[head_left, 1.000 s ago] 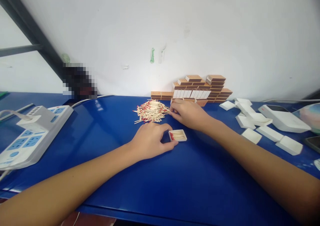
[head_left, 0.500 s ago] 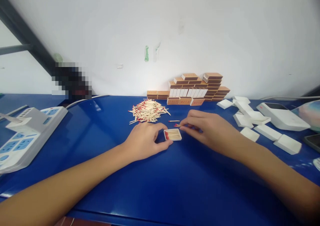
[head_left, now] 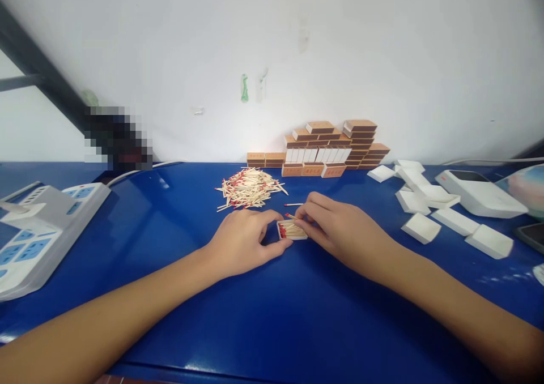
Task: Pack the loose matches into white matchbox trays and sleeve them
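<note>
Presumably, the white tray (head_left: 299, 238) at the centre of the frame is light and crushable, best taken by its edges, as the left hand (head_left: 244, 239) holds it between thumb and fingers, while the right hand (head_left: 340, 225) pinches a breakable match (head_left: 290, 216) by its stick.

Soft light glints off the blue tabletop (head_left: 272, 316).

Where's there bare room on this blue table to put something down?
The widest free patch of table is on the near side of the left hand and right hand. Another lies between the match pile and power strip. It's crowded at the back with stacked matchboxes, at right with white trays, and around the match tray.
</note>
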Available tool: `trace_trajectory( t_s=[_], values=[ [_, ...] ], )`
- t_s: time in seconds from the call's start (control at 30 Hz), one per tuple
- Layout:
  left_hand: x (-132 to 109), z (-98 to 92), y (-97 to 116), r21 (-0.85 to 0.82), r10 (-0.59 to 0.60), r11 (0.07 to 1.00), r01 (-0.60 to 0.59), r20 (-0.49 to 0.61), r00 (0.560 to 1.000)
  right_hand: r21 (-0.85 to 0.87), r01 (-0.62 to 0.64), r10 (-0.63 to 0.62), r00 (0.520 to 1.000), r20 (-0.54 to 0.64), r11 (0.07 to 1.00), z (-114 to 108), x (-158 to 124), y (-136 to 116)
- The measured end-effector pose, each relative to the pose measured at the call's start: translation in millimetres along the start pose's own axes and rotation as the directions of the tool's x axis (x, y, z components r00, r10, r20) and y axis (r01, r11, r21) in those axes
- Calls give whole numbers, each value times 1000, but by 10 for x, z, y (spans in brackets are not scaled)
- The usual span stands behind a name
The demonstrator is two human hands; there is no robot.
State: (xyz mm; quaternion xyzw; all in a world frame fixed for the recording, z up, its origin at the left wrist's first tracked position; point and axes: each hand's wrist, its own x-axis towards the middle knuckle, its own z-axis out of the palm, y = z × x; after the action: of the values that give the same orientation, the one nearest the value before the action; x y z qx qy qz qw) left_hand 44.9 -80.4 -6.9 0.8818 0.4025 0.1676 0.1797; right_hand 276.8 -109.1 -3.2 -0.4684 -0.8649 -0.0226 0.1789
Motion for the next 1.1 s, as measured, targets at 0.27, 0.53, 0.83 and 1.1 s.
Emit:
trace_trajectory(
  t_s=[0.27,0.53,0.83,1.1],
  values=[
    [-3,-2,8,-5,-2,1000,2,-3,1000,120,-120,136,982,-134,986,10,8,-53],
    [-7,5,8,-2,2,1000,-2,-9,1000,205,-86,98,994,-47,975,86,-31,-77],
    [1,2,2,6,4,1000,-4,-4,1000,84,32,-30,999,-17,996,46,-36,3],
    [-10,-22,1,20,8,1000,-9,27,1000,150,-45,40,999,34,988,64,-21,-8]
  ],
)
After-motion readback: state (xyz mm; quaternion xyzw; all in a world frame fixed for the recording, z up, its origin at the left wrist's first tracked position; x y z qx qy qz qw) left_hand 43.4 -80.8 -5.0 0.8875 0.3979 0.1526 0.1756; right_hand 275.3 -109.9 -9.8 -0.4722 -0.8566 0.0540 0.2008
